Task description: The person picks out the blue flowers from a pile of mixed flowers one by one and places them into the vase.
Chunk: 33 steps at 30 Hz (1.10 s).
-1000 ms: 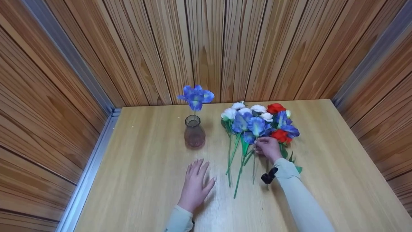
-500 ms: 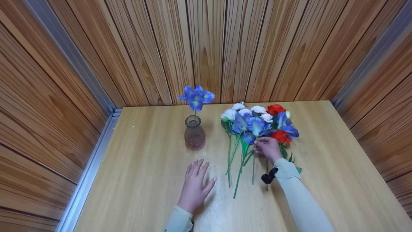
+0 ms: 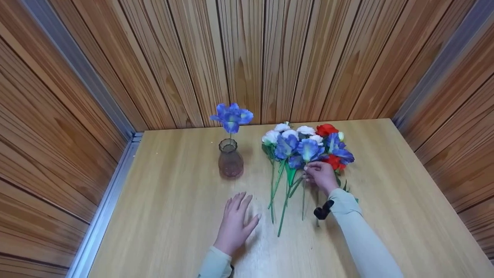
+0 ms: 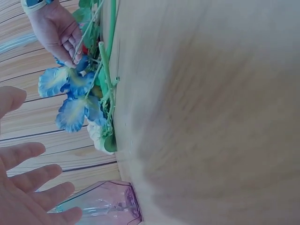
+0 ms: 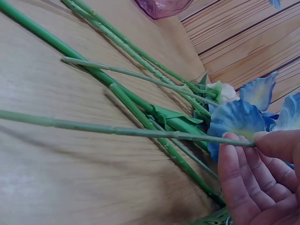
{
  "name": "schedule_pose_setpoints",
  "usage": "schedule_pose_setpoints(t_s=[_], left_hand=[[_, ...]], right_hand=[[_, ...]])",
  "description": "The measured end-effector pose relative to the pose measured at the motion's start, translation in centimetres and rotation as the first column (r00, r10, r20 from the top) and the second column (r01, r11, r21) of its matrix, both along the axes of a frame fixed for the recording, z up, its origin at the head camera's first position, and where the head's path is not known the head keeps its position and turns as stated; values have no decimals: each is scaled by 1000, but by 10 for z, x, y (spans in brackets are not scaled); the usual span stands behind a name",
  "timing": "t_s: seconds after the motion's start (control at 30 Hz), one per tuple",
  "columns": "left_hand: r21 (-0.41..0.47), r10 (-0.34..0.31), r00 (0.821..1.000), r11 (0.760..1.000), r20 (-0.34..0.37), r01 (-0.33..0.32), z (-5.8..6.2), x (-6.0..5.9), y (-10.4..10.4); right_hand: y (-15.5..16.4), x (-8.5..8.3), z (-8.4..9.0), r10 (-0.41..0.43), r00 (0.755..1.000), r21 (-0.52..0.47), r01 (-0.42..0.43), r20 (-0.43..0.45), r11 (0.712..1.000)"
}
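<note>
In the head view my right hand (image 3: 323, 177) is over the flower pile, pinching the stem of a blue iris (image 3: 309, 150) just below its bloom. The right wrist view shows that green stem (image 5: 112, 129) between thumb and fingertips, raised above the other stems. My left hand (image 3: 234, 227) hovers over the table with spread fingers, touching nothing. Beyond it stands a smoky pink glass vase (image 3: 230, 164) holding one upright blue iris (image 3: 231, 117). In the left wrist view, the vase (image 4: 110, 204) shows beside the left fingers.
White flowers (image 3: 271, 137), red flowers (image 3: 326, 129) and more blue irises (image 3: 286, 146) lie bunched to the vase's right, stems pointing toward me. The wooden table (image 3: 170, 216) ends at a plank wall (image 3: 243, 69), with a metal rail (image 3: 104, 208) on the left.
The head view has shifted slightly. The iris in my right hand has risen a little and moved slightly right against the pile. My left hand stays nearly still.
</note>
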<state>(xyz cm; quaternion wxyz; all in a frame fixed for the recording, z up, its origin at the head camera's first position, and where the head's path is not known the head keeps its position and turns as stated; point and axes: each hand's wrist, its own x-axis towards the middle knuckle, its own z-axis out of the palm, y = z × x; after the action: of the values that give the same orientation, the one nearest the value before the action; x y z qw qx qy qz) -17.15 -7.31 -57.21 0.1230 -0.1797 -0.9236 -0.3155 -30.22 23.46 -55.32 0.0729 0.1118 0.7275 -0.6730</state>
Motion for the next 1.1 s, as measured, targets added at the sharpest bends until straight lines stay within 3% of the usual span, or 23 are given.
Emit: schedule_pose_setpoints(t_s=[0.63, 1.1], left_hand=[[13, -17, 999, 1000, 37, 17, 2, 1, 7], [5, -28, 999, 1000, 16, 27, 2, 0, 9]], right_hand=[[1, 10, 14, 52, 997, 68, -48, -63, 997], [0, 18, 31, 63, 993, 108, -52, -102, 993]])
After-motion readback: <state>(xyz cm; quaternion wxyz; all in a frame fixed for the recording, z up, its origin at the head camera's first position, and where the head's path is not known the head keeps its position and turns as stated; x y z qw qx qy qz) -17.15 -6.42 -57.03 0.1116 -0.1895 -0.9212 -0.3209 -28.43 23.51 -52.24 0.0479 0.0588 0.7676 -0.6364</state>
